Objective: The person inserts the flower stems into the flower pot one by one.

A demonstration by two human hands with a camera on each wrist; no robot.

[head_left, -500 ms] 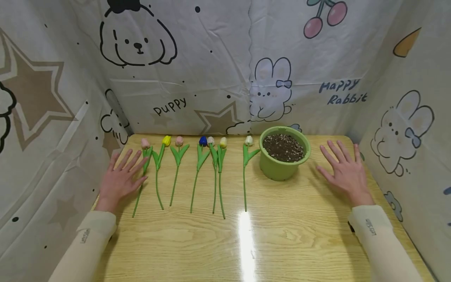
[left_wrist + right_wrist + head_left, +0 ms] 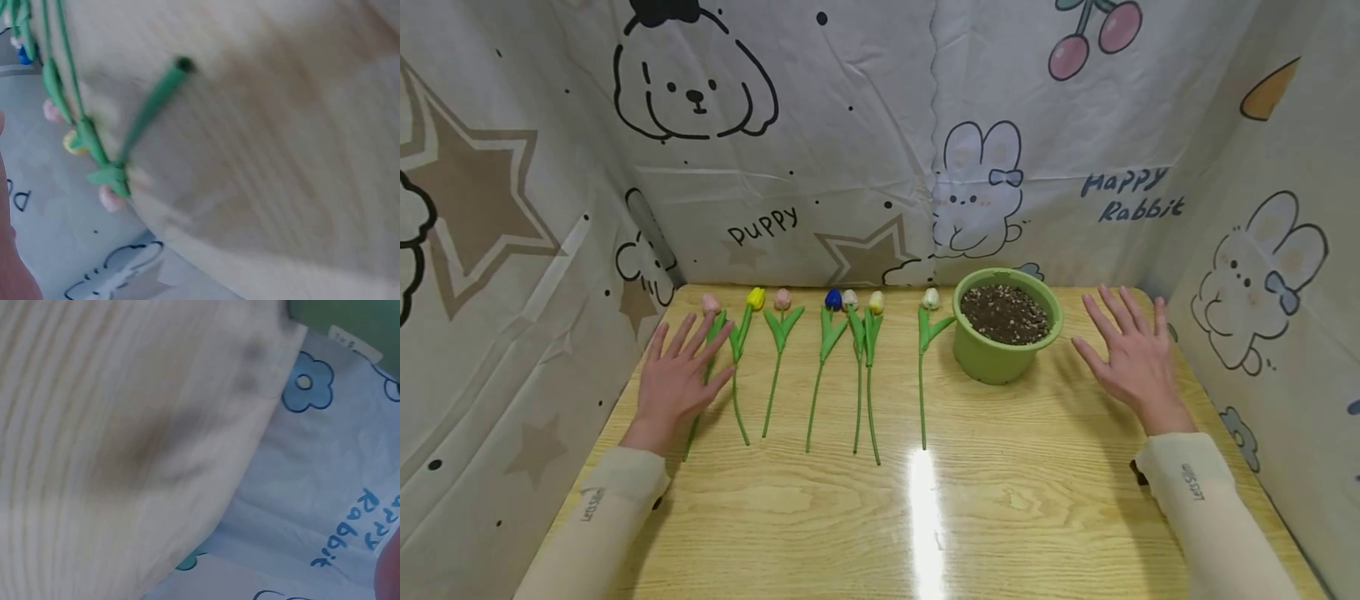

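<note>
My left hand (image 2: pixel 673 383) is spread with straight fingers over the leftmost pink tulip (image 2: pixel 710 303), covering part of its stem; it grips nothing. In the left wrist view that tulip's stem (image 2: pixel 153 103) lies in front of the camera. To its right, in a row, lie a yellow tulip (image 2: pixel 756 298), another pink tulip (image 2: pixel 783 298), a blue tulip (image 2: pixel 832 300), two pale tulips close together and a white tulip (image 2: pixel 930 298). A green pot (image 2: pixel 992 362) of dark soil (image 2: pixel 1004 314) stands upright beside the white one. My right hand (image 2: pixel 1131 358), fingers spread and holding nothing, is right of the pot.
The wooden table (image 2: pixel 790 525) carries a bright light reflection at its front middle. Printed cloth (image 2: pixel 850 167) hangs like walls at the back and both sides, close to the table's edges.
My left hand has moved right and slightly forward, over the pink tulip. My right hand has shifted a little forward. The tulips and pot stay in place.
</note>
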